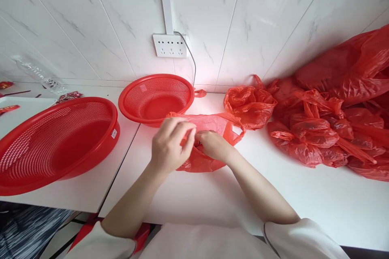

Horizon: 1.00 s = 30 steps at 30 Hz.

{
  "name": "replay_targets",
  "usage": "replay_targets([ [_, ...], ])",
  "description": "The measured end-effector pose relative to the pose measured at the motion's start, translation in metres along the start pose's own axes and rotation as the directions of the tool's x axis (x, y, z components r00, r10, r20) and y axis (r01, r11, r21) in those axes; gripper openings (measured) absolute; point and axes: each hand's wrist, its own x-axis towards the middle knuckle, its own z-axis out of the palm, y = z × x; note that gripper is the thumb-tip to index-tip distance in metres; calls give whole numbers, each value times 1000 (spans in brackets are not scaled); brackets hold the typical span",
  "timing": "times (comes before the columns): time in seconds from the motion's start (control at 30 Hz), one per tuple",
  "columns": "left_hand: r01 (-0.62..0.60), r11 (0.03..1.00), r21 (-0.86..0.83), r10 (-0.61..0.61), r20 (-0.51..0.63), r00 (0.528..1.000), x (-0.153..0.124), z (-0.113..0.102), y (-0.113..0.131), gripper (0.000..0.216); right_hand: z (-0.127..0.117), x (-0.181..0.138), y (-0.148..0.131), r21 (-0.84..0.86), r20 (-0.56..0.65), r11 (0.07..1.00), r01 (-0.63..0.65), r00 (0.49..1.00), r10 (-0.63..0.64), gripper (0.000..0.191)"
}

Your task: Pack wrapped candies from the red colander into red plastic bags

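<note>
Now I see left hand pinching red bag | right hand gripping it too (small colander just behind)

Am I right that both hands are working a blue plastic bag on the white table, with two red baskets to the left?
Not quite: the plastic bag is red, not blue, as the head view shows. The left hand and right hand both grip it on the white table, with two red baskets to the left.
</note>
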Motion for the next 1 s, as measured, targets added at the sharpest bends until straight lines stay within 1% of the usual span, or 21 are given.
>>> replay_targets([
  [0.07,87,995,58,-81,-95,992,9,-8,-5,13,-8,-2,6,36,-77,999,-17,997,20,11],
  [0.13,134,990,43,-128,-116,985,17,-14,-8,11,-15,-3,13,101,-165,994,-47,984,64,10],
  [0.27,118,987,-113,-120,-12,993,30,-16,-6,9,-25,-5,22,238,-320,970,-40,940,117,16],
  [0.33,124,984,-126,-121,31,992,35,-15,-5,8,-28,-5,25,275,-369,961,-26,920,131,17],
  [0.47,174,980,-100,-156,169,973,40,-16,-9,9,-33,-7,29,308,-372,951,-22,918,142,15],
  [0.57,208,974,-94,-181,233,955,39,-17,-13,10,-37,-8,29,352,-385,936,-1,911,146,14],
  [0.67,209,976,-65,-179,310,934,37,-14,-16,11,-41,-10,27,423,-396,905,43,907,142,14],
  [0.77,186,982,-19,-166,376,912,33,-5,-17,15,-44,-13,22,519,-405,846,125,907,114,15],
  [0.87,177,984,1,-161,423,892,30,5,-20,23,-47,-16,17,625,-427,748,221,900,91,15],
  [0.93,214,976,-40,-174,452,875,30,8,-22,23,-48,-16,16,694,-433,671,263,896,97,16],
  [1.0,299,947,-117,-209,480,852,31,8,-24,23,-48,-15,16,763,-434,574,297,894,114,19],
])
